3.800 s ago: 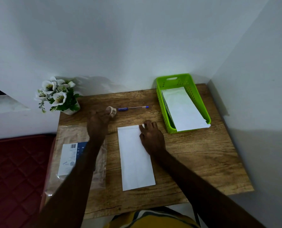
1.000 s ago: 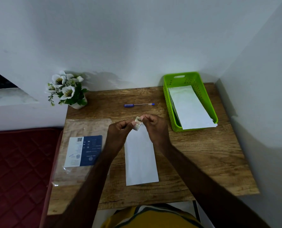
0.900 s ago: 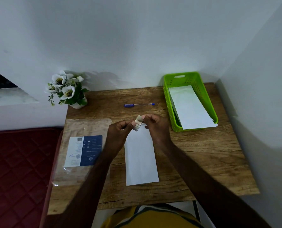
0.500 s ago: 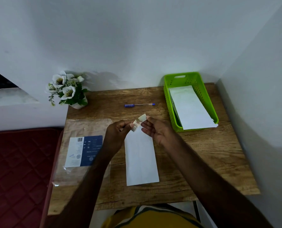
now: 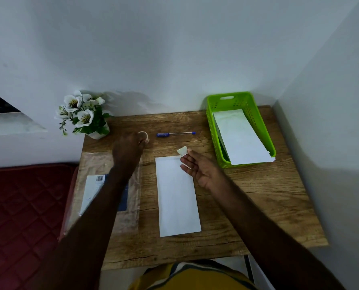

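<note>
A white envelope (image 5: pixel 177 195) lies lengthwise in the middle of the wooden table (image 5: pixel 268 197). My right hand (image 5: pixel 197 167) hovers palm up over the envelope's far right corner and holds a small pale piece of tape (image 5: pixel 182 151) at its fingertips. My left hand (image 5: pixel 127 150) reaches to the far left of the table and grips a small roll of tape (image 5: pixel 143 136) that is down at the table top, left of a blue pen (image 5: pixel 175 133).
A green basket (image 5: pixel 240 100) at the back right holds white envelopes (image 5: pixel 240 137). A pot of white flowers (image 5: pixel 84 116) stands at the back left. A clear plastic packet (image 5: pixel 130 214) with a blue-white label lies under my left forearm. Walls close in behind and right.
The two hands have parted: my left hand carried the tape roll away to the far left, down to the table. My right hand kept the torn-off piece and turned palm up.
</note>
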Demonstrator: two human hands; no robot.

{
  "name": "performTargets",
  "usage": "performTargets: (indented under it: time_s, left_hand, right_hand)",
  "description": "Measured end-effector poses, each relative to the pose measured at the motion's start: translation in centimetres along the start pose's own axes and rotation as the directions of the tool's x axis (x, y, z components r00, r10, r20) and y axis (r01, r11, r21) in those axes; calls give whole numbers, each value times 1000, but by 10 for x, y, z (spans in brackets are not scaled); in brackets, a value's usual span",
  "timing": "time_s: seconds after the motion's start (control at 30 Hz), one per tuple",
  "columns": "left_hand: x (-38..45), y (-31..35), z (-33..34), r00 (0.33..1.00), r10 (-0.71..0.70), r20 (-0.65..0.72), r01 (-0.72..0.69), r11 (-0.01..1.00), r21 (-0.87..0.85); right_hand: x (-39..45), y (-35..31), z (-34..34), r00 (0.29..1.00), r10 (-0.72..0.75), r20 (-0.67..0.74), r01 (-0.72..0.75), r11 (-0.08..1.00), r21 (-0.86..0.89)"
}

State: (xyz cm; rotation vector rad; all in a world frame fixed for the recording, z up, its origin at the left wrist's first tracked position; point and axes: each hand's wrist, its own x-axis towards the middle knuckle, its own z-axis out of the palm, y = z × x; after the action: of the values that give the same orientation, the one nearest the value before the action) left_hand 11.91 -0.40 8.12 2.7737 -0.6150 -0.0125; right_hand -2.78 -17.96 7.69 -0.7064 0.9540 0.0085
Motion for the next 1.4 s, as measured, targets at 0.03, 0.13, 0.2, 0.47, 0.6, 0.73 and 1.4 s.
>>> performTargets:
  time_s: [0.03, 0.13, 0.2, 0.47, 0.6, 0.73, 1.4]
  left_hand:
    - [3, 3, -2, 1000, -18, 18, 18, 1000, 15]
    - [8, 6, 0, 995, -52, 91, 45, 996, 74]
    - [9, 5, 3, 993, -46, 110, 38, 997, 73]
    - [7, -7, 11, 998, 60, 35, -62, 996, 61]
    - [-5, -2, 8, 987, 104, -124, -118, 987, -108]
    - [-47, 26, 18, 908, 274, -317, -324, 939, -118]
    - [-90, 64, 51, 800, 361, -479, -400, 916, 22]
  right_hand:
    - [0, 1, -1, 1000, 0, 3, 0, 1000, -2]
    - [0, 4, -2, 1000, -5, 3, 5, 1000, -23]
    - [1, 5, -3, 1000, -7, -5, 7, 999, -32]
    - [0, 6, -2, 1000, 11, -23, -12, 999, -35]
    - [-3, 7, 1, 1000, 18, -16, -18, 1000, -19]
    - [-5, 10, 5, 1000, 21, -23, -21, 1000, 0]
    - [-29, 21, 19, 991, -61, -118, 63, 998, 9]
